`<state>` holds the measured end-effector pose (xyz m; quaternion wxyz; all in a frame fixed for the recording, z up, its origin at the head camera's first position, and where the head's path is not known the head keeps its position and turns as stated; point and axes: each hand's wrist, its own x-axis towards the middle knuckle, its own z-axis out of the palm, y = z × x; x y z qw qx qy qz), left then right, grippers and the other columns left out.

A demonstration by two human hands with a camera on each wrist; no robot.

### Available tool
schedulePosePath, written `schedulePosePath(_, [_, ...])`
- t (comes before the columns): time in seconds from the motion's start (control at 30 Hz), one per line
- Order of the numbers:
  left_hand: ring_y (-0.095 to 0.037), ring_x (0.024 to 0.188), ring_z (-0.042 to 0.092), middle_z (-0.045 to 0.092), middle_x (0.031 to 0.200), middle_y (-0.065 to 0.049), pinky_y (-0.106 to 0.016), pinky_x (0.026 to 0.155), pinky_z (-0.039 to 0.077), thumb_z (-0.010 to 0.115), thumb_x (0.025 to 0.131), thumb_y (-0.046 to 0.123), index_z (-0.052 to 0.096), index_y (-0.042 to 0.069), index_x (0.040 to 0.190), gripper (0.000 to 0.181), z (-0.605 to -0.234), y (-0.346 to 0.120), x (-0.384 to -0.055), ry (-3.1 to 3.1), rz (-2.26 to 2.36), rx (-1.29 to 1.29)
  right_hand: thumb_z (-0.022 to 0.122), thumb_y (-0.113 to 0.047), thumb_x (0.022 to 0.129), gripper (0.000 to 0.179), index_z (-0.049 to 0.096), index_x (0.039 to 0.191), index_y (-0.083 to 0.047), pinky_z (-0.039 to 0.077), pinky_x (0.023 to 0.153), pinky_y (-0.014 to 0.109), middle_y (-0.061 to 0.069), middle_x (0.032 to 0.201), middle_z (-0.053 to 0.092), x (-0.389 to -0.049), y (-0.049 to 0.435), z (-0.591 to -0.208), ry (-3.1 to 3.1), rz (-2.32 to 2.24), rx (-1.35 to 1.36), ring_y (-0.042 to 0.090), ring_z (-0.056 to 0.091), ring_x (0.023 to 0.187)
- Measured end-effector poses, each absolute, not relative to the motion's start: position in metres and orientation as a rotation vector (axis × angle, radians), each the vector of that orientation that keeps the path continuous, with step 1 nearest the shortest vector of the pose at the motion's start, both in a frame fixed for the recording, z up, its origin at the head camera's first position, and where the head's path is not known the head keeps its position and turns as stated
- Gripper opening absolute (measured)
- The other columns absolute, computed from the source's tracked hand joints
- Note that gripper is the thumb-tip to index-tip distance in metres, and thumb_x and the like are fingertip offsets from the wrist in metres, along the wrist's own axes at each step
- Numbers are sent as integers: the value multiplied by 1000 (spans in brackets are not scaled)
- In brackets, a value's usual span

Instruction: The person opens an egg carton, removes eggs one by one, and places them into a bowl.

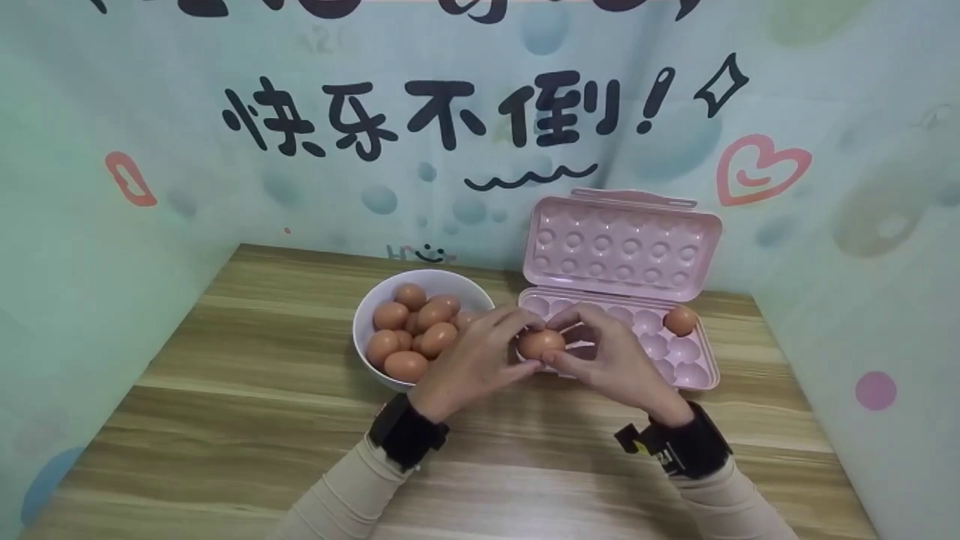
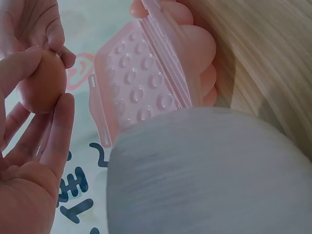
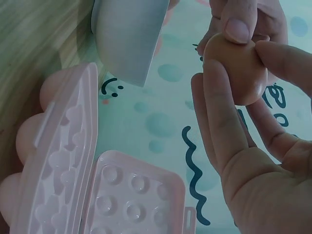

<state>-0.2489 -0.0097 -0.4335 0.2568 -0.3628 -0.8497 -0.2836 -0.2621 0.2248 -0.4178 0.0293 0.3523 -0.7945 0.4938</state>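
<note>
Both hands meet at one brown egg (image 1: 541,345), held in the air over the front left of a pink egg carton (image 1: 705,379). My left hand (image 1: 480,358) pinches the egg from the left, thumb and fingers on its shell. From the other side my right hand (image 1: 609,358) grips it with thumb and fingertips. In the left wrist view the egg (image 2: 45,83) shows between the fingers of both hands. The right wrist view has the egg (image 3: 239,68) pinched the same way. Another egg (image 1: 680,321) sits in the carton's back right cup.
A white bowl (image 1: 361,315) of several brown eggs stands left of the carton, partly behind my left forearm. The carton's lid (image 1: 622,247) stands open against the printed backdrop (image 1: 315,195). Wood-patterned table (image 1: 247,450) lies beneath, with backdrop walls at both sides.
</note>
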Motion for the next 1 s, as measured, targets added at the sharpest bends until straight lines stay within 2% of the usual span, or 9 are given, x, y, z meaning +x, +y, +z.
schedulePosePath(0.23, [-16, 103, 66, 70, 118, -2, -31, 91, 56, 81, 94, 28, 68, 14, 123, 35, -427, -25, -252, -2348, -750, -955, 79, -3, 94, 31, 70, 124, -7, 61, 94, 37, 6, 121, 72, -264, 231, -413, -2469, 1487, 1099, 34, 71, 114])
schedulePosePath(0.5, [-20, 106, 64, 70, 117, -3, -39, 95, 51, 84, 91, 21, 68, 13, 122, 35, -407, -78, -257, -2553, -842, -803, 80, -7, 94, 30, 72, 124, -8, 61, 93, 33, 2, 121, 73, -272, 253, -401, -2483, 1290, 956, 19, 69, 115])
schedulePosePath(0.67, [-24, 96, 62, 68, 105, -4, -41, 85, 50, 87, 86, 17, 69, 11, 114, 34, -400, -109, -260, -2592, -870, -751, 80, -4, 94, 31, 73, 124, -6, 62, 90, 33, 4, 121, 74, -282, 271, -397, -2484, 1152, 866, 19, 69, 114])
schedulePosePath(1.0, [-27, 99, 64, 71, 107, -7, -45, 89, 52, 84, 87, 11, 69, 8, 114, 32, -400, -140, -266, -2775, -870, -670, 79, 1, 92, 31, 73, 122, -2, 58, 86, 17, 10, 120, 73, -294, 296, -393, -2472, 1046, 791, 26, 69, 112])
